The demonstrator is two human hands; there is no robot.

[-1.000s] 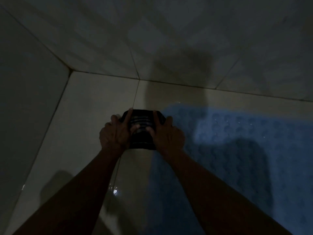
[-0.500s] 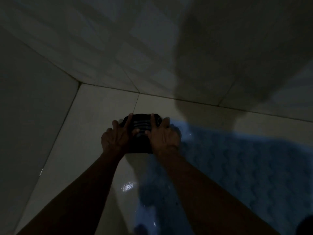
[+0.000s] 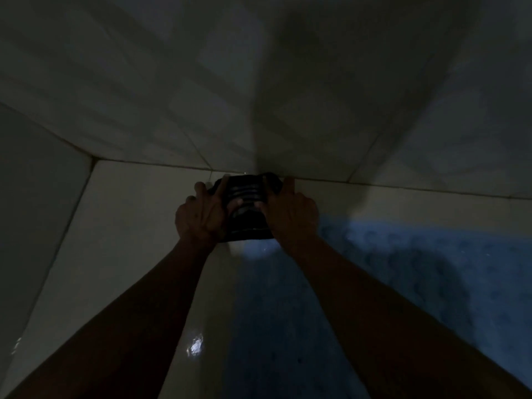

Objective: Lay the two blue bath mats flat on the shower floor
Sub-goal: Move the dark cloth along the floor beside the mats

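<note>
Blue bath mat (image 3: 403, 283) lay spread on the shower floor (image 3: 129, 226) at the right, its near-left corner running under the right forearm; only 1 mat was visible, the 2nd out of sight. Both hands pressed a dark slatted object (image 3: 247, 208), too dim to identify, at the foot of the wall (image 3: 172, 96). The left hand (image 3: 198, 214) and right hand (image 3: 290, 214) gripped its sides, thumbs on top. Judging by the glints, the tile was wet, so the mat's edge could slide or bunch under a shifting arm.

Bath mat (image 3: 403, 283) on floor (image 3: 121, 226) at right, dark object (image 3: 247, 208) — perhaps a drain cover — against back wall (image 3: 172, 96)
</note>
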